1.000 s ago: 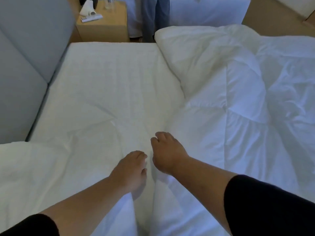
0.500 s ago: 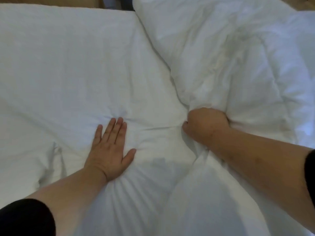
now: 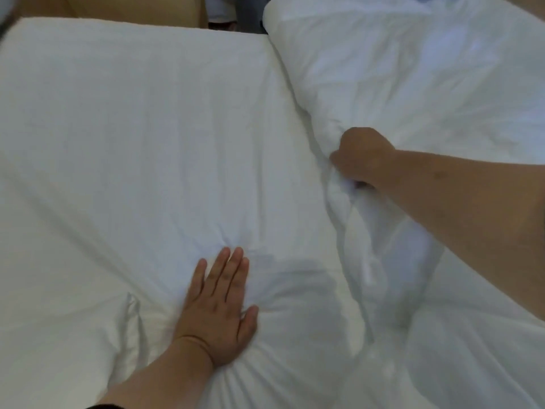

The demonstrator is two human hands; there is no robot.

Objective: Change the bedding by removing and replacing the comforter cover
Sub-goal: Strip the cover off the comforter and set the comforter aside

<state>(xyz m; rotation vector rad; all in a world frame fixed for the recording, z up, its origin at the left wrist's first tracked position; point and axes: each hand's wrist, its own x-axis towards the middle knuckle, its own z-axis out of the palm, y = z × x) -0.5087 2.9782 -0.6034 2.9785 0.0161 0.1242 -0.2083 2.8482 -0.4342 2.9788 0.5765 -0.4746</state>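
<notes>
Head view, inspector A: Report the left hand.

Inspector B: Left hand [image 3: 219, 308] lies flat, palm down, fingers extended and close together, thumb spread to the side. It presses on the white sheet [image 3: 132, 143] covering the mattress. Creases radiate from under the palm, and a raised fold of fabric stands just beside the wrist on the outer side. It grips nothing.

Inspector A: Right hand?

Inspector B: Right hand [image 3: 361, 157] is closed in a fist on a bunch of white fabric at the edge of the comforter [image 3: 413, 84]. Fingers are curled under and mostly hidden by the knuckles and cloth. A twisted ridge of that fabric runs down from the fist toward the near edge of the frame.

Inspector A: Location of the comforter?

Inspector B: It occupies the right side of the bed, heaped and rumpled, its far corner reaching the far edge of the mattress. Its left border lies on the sheet. Whether the gripped layer is cover or filling, I cannot tell; all of it is white.

Inspector A: Hands relative to each other?

Inspector B: Well apart. The left is nearer the camera and lower; the right is farther out, at the comforter border.

Inspector A: Surroundings?

Inspector B: A tan nightstand [image 3: 132, 10] shows beyond the far edge of the mattress, partly cut off. Dark shapes beside it are too blurred to identify.
</notes>
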